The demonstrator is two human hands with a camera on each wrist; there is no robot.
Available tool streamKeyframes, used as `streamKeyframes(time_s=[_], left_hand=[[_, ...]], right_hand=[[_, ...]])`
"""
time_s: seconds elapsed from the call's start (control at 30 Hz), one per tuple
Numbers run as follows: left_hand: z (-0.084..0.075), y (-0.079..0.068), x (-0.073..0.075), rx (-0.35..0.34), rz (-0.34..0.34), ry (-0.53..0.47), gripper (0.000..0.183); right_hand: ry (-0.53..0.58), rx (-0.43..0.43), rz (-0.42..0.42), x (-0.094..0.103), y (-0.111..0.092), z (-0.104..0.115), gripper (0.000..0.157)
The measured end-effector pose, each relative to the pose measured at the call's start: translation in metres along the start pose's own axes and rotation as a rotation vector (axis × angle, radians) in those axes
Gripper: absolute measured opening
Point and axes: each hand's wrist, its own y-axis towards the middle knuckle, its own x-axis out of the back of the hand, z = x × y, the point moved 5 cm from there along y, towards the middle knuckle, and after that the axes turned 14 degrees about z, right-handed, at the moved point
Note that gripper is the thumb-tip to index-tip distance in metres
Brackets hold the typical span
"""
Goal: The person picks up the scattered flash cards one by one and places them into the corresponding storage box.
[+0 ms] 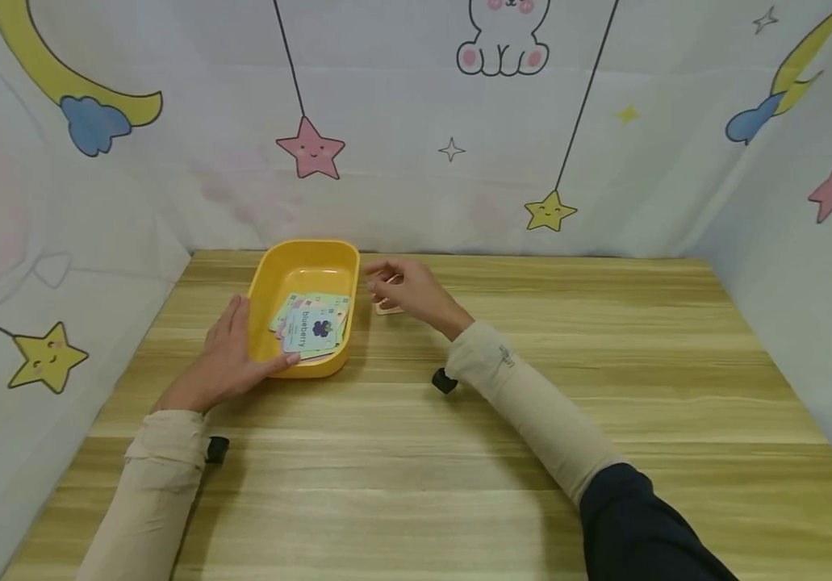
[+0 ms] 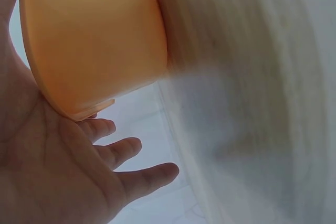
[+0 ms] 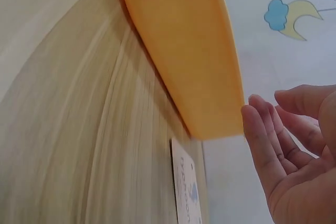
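Note:
A yellow plastic bin [image 1: 324, 368] stands on the table's far left part, with several picture cards [image 1: 324, 299] piled inside. The top card, a blueberry card [image 1: 298, 332], shows a purple berry cluster. Along the bin's left side rests my left hand [image 1: 223, 363], its thumb at the near rim and its other fingers spread fairly straight. My right hand [image 1: 419, 292] hovers just right of the bin, fingers loosely bent, nothing between them. Under it, partly hidden, lies one card [image 1: 389, 310]; in the right wrist view this typhoon card [image 3: 188, 190] is flat on the wood beside the bin.
The wooden table [image 1: 416, 484] ends at a white cloth backdrop [image 1: 401, 202] printed with stars and moons, which also rises on both sides. A small black piece [image 1: 445, 380] sits by the right wrist, another black piece [image 1: 217, 449] by the left.

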Motion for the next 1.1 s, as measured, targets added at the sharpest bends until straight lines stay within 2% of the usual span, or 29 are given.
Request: streamKeyframes(time_s=[0.33, 0.53, 0.87, 1.1], left_hand=[[0.003, -0.002, -0.001, 0.006, 0.021, -0.01, 0.133], [0.002, -0.003, 0.0, -0.024, 0.019, -0.002, 0.13], [0.002, -0.003, -0.001, -0.006, 0.023, -0.014, 0.132], [0.002, -0.003, -0.001, -0.001, 0.024, -0.026, 0.134]], right_hand=[[-0.063, -0.031, -0.094, 0.025, -0.015, -0.014, 0.026], [-0.084, -0.037, -0.135, 0.037, -0.021, -0.017, 0.024], [-0.173, -0.09, -0.17, 0.05, -0.021, -0.023, 0.027], [-0.24, -0.132, -0.149, 0.052, -0.016, -0.028, 0.032]])
